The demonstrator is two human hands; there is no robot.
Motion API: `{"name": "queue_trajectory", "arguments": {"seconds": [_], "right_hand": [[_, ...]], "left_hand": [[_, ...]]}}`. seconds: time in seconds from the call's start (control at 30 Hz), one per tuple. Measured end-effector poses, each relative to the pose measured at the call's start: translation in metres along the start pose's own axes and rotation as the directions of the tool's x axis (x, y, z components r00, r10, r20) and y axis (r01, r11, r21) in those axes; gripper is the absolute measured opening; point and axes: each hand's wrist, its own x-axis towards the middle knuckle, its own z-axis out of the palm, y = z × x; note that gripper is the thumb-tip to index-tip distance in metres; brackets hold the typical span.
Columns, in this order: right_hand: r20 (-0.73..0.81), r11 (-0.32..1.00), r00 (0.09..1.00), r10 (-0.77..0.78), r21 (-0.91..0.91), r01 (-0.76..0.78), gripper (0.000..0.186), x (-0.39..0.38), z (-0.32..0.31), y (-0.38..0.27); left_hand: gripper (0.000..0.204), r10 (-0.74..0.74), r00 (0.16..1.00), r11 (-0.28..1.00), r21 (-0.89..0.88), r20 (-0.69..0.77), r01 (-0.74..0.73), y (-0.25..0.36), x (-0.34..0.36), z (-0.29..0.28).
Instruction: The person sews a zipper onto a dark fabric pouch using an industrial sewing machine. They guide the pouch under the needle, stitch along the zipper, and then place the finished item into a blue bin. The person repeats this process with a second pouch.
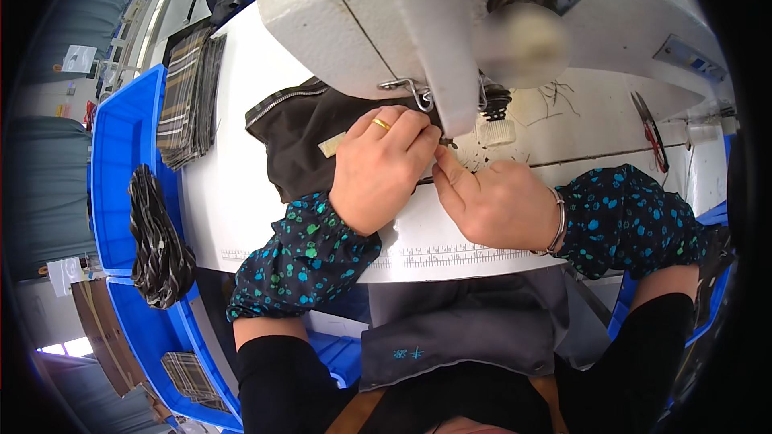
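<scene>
A dark brown fabric piece (293,149) lies on the white table under the head of a sewing machine (346,28). Along its upper left edge runs a metal zipper (283,101), and a small beige label (330,145) shows beside my left hand (379,170). That hand, a gold ring on one finger, presses the fabric close to the needle area with bent fingers held together. Fingertips nearly touching it, my right hand (503,202) pinches the near right edge of the fabric. The needle and the pinched edge are mostly hidden by the machine and my fingers.
Red-handled scissors (653,135) lie at the right, and thread scraps (555,96) are scattered behind my right hand. A ruler strip (450,259) follows the table's front edge. At left are stacked plaid pieces (183,104), a blue bin (121,169) and a bundle of dark strips (158,245).
</scene>
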Motion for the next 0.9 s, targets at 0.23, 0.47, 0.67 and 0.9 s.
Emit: {"name": "queue_trajectory", "arguments": {"seconds": [0.23,0.47,0.67,0.9], "right_hand": [[0.023,1.0,1.0,-0.02,0.011,0.019,0.034,0.001,-0.002,0.002],[0.029,0.999,0.999,-0.033,0.028,0.033,0.033,0.002,-0.003,0.004],[0.024,0.999,0.999,-0.03,0.026,0.029,0.031,0.002,-0.002,0.004],[0.009,0.999,1.0,-0.03,0.023,0.03,0.031,0.001,-0.001,0.003]], "left_hand": [[0.025,-0.027,1.0,0.997,0.076,0.015,0.026,-0.008,0.006,0.003],[0.027,-0.061,0.998,0.991,0.12,0.016,0.059,-0.009,0.004,0.005],[0.028,-0.076,0.997,0.988,0.133,0.017,0.073,-0.01,0.003,0.007],[0.028,-0.076,0.996,0.987,0.146,0.036,0.07,-0.012,0.003,0.007]]}}
